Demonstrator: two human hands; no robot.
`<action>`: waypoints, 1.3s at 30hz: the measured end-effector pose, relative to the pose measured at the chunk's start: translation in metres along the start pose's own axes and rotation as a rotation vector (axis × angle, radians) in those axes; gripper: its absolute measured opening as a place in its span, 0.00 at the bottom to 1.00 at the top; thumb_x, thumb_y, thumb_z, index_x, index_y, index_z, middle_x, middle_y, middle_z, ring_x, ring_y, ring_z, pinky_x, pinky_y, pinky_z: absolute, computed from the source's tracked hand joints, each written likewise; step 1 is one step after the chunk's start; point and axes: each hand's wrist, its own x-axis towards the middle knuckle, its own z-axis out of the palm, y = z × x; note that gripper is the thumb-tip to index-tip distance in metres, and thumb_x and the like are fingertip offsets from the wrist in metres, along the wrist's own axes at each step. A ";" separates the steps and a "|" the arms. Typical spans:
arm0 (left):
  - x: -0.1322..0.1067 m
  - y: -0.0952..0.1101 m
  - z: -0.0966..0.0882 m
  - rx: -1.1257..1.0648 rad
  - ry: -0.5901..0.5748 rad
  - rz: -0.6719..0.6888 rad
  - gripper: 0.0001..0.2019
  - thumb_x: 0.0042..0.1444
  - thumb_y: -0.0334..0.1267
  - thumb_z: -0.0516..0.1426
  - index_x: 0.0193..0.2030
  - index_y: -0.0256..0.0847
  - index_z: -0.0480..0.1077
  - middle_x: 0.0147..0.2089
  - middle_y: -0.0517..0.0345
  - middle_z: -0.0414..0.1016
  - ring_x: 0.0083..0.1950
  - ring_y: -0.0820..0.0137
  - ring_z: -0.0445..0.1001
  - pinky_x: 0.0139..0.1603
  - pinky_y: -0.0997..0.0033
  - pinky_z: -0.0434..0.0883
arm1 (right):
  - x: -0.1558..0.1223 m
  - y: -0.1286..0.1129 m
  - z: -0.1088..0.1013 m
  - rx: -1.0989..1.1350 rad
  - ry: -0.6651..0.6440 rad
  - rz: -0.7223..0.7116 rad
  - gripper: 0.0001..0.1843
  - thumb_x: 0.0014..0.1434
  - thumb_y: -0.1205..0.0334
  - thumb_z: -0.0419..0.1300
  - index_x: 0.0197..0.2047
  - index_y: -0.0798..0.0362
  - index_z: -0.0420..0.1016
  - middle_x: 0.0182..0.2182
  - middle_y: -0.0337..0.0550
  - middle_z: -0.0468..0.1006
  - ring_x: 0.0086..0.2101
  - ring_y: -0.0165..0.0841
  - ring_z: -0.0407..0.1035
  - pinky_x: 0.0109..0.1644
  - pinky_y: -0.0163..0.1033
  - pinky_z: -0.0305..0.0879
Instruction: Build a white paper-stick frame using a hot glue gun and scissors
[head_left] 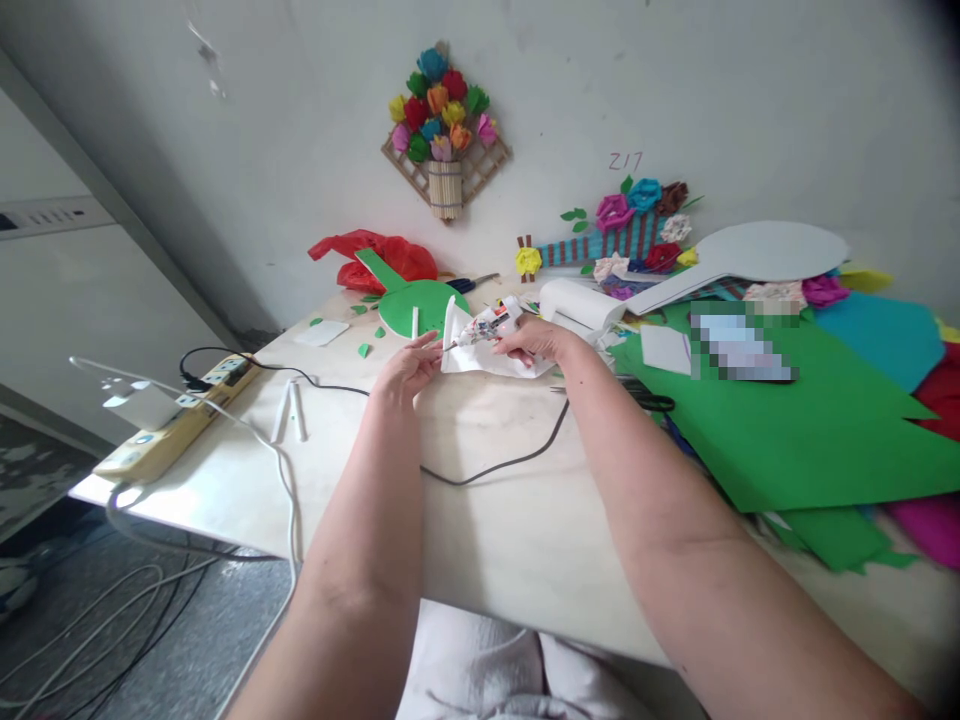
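My right hand [531, 340] is wrapped around a white hot glue gun [491, 322] with printed stickers on its body. The gun's nozzle points left, towards the fingers of my left hand [416, 362]. Those fingers are drawn together beside the nozzle, at the left edge of a crumpled white sheet [480, 362]; what they hold is too small to make out. The sheet lies under the gun. Just behind, a green paddle-shaped cutout [427, 300] rests on the table with a short white strip [415, 322] on it.
A black cord [480, 478] crosses the table; another plug sits in the power strip [176, 420] at left. White sticks [298, 412] lie near it. Green sheets [810, 430], a pixelated phone [742, 347] and a white paddle-shaped cutout [772, 250] are at right. Scissors [472, 284] lie behind.
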 end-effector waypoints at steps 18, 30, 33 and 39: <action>-0.007 0.011 0.017 -0.005 0.037 0.056 0.25 0.43 0.13 0.53 0.50 0.30 0.65 0.32 0.50 0.74 0.30 0.74 0.75 0.32 0.80 0.71 | -0.015 -0.052 0.004 -0.522 -0.403 0.072 0.06 0.43 0.67 0.62 0.20 0.57 0.68 0.13 0.34 0.62 0.16 0.23 0.56 0.20 0.30 0.50; -0.007 0.011 0.024 0.005 0.009 0.078 0.26 0.43 0.14 0.53 0.52 0.30 0.63 0.32 0.52 0.74 0.30 0.74 0.75 0.34 0.78 0.72 | -0.026 -0.024 0.056 -0.967 0.090 0.057 0.20 0.53 0.61 0.57 0.50 0.54 0.71 0.43 0.53 0.75 0.42 0.42 0.70 0.38 0.36 0.61; -0.006 0.010 0.027 0.008 0.015 0.079 0.28 0.43 0.14 0.52 0.54 0.31 0.61 0.32 0.53 0.74 0.29 0.76 0.74 0.34 0.78 0.72 | -0.029 -0.019 0.060 -0.962 0.101 0.033 0.20 0.55 0.60 0.55 0.52 0.52 0.69 0.44 0.53 0.75 0.43 0.42 0.70 0.40 0.37 0.62; -0.004 0.007 0.035 0.004 0.053 0.118 0.26 0.43 0.14 0.52 0.51 0.31 0.62 0.30 0.53 0.73 0.28 0.75 0.74 0.32 0.78 0.71 | -0.026 -0.017 0.055 -0.943 0.215 0.051 0.23 0.56 0.54 0.52 0.54 0.54 0.65 0.42 0.55 0.75 0.42 0.46 0.70 0.40 0.42 0.62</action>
